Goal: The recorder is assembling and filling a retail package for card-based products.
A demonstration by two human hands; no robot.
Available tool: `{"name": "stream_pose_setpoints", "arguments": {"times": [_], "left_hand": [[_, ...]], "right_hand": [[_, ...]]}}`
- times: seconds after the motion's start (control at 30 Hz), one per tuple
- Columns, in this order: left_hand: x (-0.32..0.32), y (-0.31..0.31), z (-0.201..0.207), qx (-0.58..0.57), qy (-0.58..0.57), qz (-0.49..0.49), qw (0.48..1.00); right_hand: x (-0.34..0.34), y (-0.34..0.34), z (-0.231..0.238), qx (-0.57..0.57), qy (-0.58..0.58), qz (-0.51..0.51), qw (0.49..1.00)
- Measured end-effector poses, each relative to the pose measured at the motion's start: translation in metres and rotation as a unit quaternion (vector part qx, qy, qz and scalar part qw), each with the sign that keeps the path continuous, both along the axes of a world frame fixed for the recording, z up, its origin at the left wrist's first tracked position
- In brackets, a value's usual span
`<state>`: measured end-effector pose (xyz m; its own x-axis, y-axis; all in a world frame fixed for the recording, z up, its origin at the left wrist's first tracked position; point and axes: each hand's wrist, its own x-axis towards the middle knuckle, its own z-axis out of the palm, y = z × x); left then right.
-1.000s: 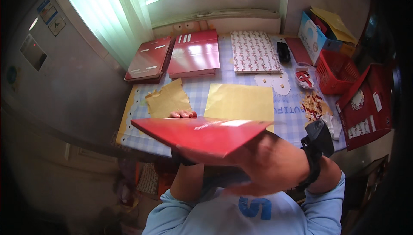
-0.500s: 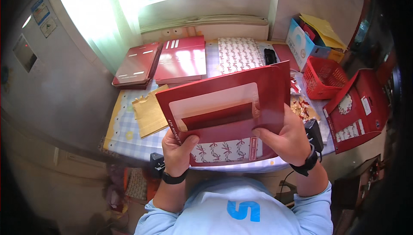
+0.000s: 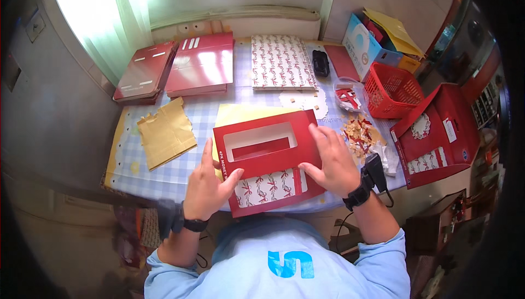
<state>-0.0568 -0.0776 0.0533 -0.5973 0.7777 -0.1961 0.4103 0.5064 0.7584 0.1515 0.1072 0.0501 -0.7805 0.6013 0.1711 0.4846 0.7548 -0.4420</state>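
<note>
A flat red card sleeve lies near the table's front edge, its upper cut-out window showing white and red inside. Through its lower window a white panel with a red and grey sprig pattern is visible. My left hand is at the sleeve's left edge, fingers stretched out and thumb over the card. On the other side my right hand has its fingers spread, thumb resting at or just above the sleeve. Neither hand grips it. A yellow sheet sticks out behind the sleeve.
Stacks of red card and patterned card stand at the back. Kraft paper pieces lie left. To the right are a tub of red bits, small loose pieces, a red basket and an assembled red sleeve.
The red sleeve has come down from the raised, gripped position onto the table. Both hands have loosened and their fingers have spread. The view has shifted, showing more of the table.
</note>
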Motion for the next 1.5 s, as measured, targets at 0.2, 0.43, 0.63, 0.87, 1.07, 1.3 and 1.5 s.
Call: {"name": "stream_pose_setpoints", "arguments": {"times": [0.2,0.43,0.63,0.87,1.07,1.3,1.5], "left_hand": [[-0.001,0.005,-0.001,0.123,0.368,-0.185,0.903],[-0.001,0.017,-0.038,0.091,0.403,-0.323,0.851],[-0.005,0.019,-0.037,0.012,0.341,-0.354,0.871],[-0.007,0.015,-0.050,0.044,0.367,-0.359,0.857],[-0.011,0.016,-0.050,0.040,0.364,-0.370,0.854],[-0.011,0.019,-0.038,0.140,0.330,-0.394,0.846],[-0.025,0.022,-0.057,0.105,0.269,-0.447,0.847]], "right_hand": [[-0.024,-0.006,-0.006,0.147,-0.004,0.240,0.960],[-0.048,0.000,-0.038,0.182,0.006,0.308,0.934],[-0.045,-0.004,-0.037,0.153,-0.112,0.292,0.937],[-0.041,-0.001,-0.051,0.132,-0.076,0.305,0.940],[-0.042,0.002,-0.050,0.117,-0.101,0.315,0.937],[-0.035,0.005,-0.044,0.106,-0.083,0.299,0.945],[-0.033,0.004,-0.052,0.105,-0.101,0.286,0.947]]}}
